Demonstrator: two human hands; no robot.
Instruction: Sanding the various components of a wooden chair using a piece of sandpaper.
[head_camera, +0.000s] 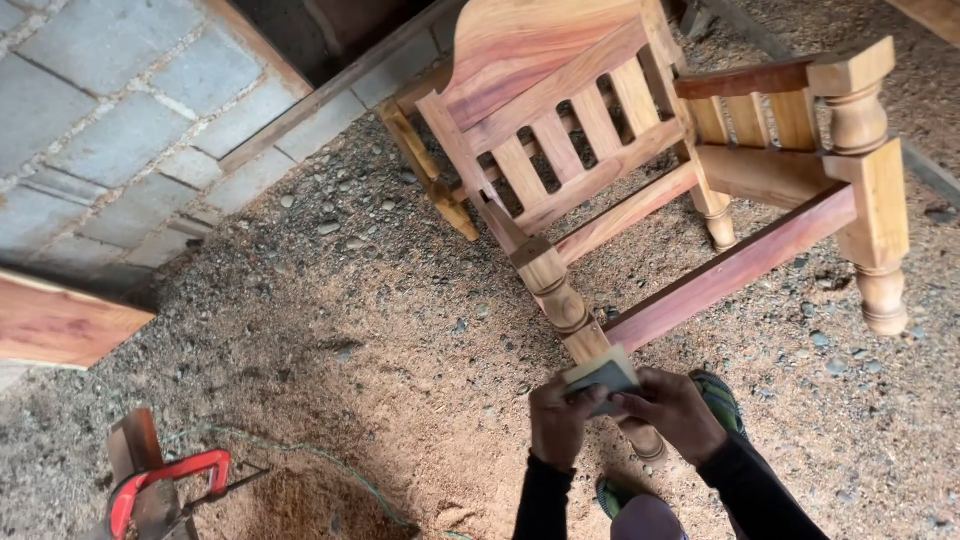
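Note:
An unfinished reddish wooden chair frame (640, 170) lies tipped on its side on sawdust-covered ground, its turned legs pointing toward me. My left hand (558, 418) and my right hand (668, 408) both grip a folded sheet of sandpaper (602, 375), grey on one face and pale on the other. The sheet is held right against the square end of the nearest chair leg (572, 318). Both arms wear dark long sleeves.
My green shoes (718, 398) stand under my hands. A red hand tool with a green cord (165, 480) lies at the lower left. A wooden board (60, 325) juts in from the left. A grey block wall (110, 120) rises at the upper left.

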